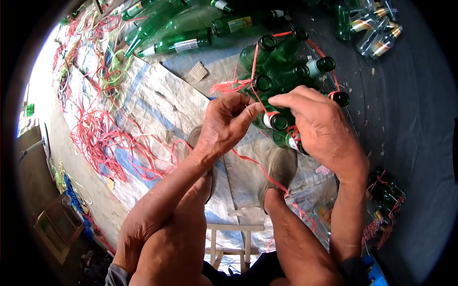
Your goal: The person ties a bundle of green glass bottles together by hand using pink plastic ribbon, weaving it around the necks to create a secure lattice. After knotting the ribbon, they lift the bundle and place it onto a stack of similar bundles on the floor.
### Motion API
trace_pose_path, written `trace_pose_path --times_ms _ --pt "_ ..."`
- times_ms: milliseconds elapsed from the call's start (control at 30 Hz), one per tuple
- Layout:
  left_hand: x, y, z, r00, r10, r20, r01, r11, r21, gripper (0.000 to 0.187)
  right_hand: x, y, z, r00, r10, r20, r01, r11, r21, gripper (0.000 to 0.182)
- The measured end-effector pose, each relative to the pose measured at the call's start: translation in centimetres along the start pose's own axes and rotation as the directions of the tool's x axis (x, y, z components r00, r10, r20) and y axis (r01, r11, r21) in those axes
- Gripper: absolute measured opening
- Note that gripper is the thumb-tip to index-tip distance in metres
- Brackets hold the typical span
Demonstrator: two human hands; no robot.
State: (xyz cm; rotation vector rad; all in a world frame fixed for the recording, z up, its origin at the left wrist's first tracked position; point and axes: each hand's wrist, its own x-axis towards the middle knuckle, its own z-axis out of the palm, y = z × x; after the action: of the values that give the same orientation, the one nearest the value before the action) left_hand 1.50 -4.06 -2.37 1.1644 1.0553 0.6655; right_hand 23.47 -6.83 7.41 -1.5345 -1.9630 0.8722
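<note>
The left hand (224, 125) is pinching red string (254, 64), and the right hand (318, 127) is pinching it too, both over the bundle of green bottles (281, 71). Beyond the bundle, loose green bottles (176, 44) are lying; their labels are unreadable. Left of the bundle, tangled red strings (102, 138) are covering the tarp (162, 102).

Beside the white wooden stool (234, 228) you have two hands; beyond it, one string-tied bundle of about eight green glass bottles (281, 76); farther off, roughly six loose green glass bottles (183, 45).
</note>
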Motion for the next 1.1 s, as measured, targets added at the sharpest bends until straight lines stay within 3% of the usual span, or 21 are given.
trace_pose_path --times_ms 267,467,733,833,1100 --pt "0.4 -0.1 0.5 0.999 0.032 -0.044 -0.027 0.993 0.114 0.032 1.2 1.0 0.5 0.988 0.038 0.149 -0.034 0.999 -0.029 0.042" --pt "0.7 -0.2 0.8 0.996 0.012 -0.091 0.005 0.982 0.19 0.038 1.8 0.6 0.5 0.975 0.056 0.213 -0.025 0.989 -0.149 0.032" --pt "0.5 0.2 0.8 0.997 0.045 -0.062 -0.027 0.965 0.262 0.034 2.0 0.0 0.0 0.987 -0.014 0.157 0.061 0.952 -0.3 0.015" --pt "0.3 0.7 1.0 0.994 0.096 -0.059 -0.082 0.975 0.209 0.033 2.0 -0.3 -0.2 0.99 -0.034 0.134 0.081 0.929 -0.361 0.01" --pt "0.2 1.2 0.8 0.992 0.126 -0.022 -0.118 0.967 0.227 0.034 2.0 -1.2 -1.2 0.994 -0.085 0.069 0.107 0.886 -0.45 0.015"
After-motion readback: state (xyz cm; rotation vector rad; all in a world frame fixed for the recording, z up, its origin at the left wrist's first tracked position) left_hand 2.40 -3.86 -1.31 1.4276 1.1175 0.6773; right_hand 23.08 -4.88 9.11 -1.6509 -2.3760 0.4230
